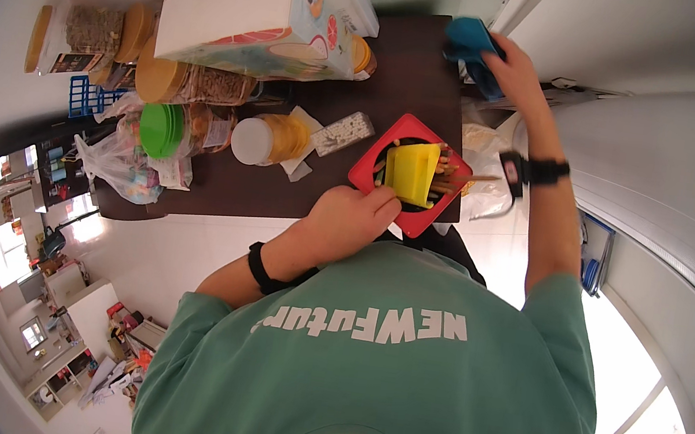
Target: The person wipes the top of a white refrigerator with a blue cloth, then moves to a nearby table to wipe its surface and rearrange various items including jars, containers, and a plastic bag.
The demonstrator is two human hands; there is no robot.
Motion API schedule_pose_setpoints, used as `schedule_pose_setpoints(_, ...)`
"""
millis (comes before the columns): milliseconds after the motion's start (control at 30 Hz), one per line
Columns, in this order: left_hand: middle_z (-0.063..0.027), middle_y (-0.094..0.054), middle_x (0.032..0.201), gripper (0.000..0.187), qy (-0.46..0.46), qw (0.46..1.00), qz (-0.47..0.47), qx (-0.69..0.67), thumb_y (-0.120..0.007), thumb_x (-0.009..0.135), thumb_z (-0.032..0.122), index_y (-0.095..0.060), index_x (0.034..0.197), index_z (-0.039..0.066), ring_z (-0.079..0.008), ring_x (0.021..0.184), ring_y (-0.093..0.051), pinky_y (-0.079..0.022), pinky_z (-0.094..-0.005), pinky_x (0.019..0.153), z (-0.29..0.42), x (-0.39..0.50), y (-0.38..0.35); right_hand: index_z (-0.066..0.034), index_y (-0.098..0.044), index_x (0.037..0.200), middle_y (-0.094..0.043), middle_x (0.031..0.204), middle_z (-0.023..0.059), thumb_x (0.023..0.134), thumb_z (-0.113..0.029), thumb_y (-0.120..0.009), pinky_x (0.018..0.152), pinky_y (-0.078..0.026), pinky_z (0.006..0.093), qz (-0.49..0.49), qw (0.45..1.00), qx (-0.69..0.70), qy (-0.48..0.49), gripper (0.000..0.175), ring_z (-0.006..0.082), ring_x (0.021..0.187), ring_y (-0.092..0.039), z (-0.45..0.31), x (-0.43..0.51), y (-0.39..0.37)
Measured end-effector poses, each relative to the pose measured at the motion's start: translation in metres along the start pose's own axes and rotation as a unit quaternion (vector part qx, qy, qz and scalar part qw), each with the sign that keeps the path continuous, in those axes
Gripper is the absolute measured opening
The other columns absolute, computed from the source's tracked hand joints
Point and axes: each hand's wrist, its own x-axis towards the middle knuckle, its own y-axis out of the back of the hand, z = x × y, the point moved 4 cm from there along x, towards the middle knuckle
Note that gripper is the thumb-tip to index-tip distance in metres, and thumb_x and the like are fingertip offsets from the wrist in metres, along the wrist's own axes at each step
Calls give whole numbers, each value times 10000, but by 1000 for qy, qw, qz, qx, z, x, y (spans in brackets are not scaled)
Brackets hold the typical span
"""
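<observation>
At the near edge of the dark table lies a red square tray point(366, 161) with a round dark inside. In it are a yellow plastic container point(408, 171) and several thin brown sticks point(449, 179). My left hand point(354, 218) has its thumb and fingers closed on the near edge of the yellow container. Stretched to the far right corner, my right hand point(508, 66) holds a blue cloth point(471, 41), somewhat blurred. A clear box of cotton swabs point(343, 134) lies left of the tray.
A large white printed carton point(229, 14) stands at the back. Left of the swabs are a white-lidded jar point(265, 140), a green-lidded jar point(163, 130) and a plastic bag point(127, 169). Several wooden-lidded jars stand behind. A plastic bag point(482, 162) is beyond the table's right edge.
</observation>
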Motion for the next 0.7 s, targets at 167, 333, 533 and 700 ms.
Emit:
schedule_pose_setpoints(167, -50, -532, 846, 155, 38, 999, 15, -1, -603, 723, 92, -566, 871, 64, -175, 532, -561, -463, -301, 474, 0, -18, -6, -114, -570, 1336, -542, 1355, 174, 897, -227, -599, 986, -459, 437, -13, 957, -261, 124, 455, 393, 1157, -557, -11, 65, -70)
schedule_pose_setpoints(333, -50, -532, 854, 166, 80, 995, 49, -18, -604, 719, 93, -566, 877, 60, -178, 534, -557, -462, -300, 485, -2, -26, -9, -188, -602, 1313, -522, 1402, 84, 821, -154, -620, 966, -484, 406, -131, 843, -449, 266, 494, 355, 1171, -552, -45, -5, -99)
schedule_pose_setpoints(533, -51, -540, 860, 160, 76, 995, 61, -2, -605, 721, 91, -569, 874, 62, -177, 530, -557, -461, -298, 483, -6, -32, -10, -113, -670, 1192, -619, 1273, 101, 842, -93, -571, 942, -495, 366, -283, 932, -171, 148, 364, 322, 1162, -562, -60, -8, -75)
schedule_pose_setpoints(700, -46, -547, 861, 145, 74, 996, 40, 12, -605, 728, 90, -568, 866, 65, -172, 521, -556, -459, -294, 476, -3, -32, -16, -116, -584, 1312, -543, 1382, 105, 875, -105, -562, 979, -465, 468, -68, 942, -287, 159, 438, 338, 1204, -539, -59, 69, -93)
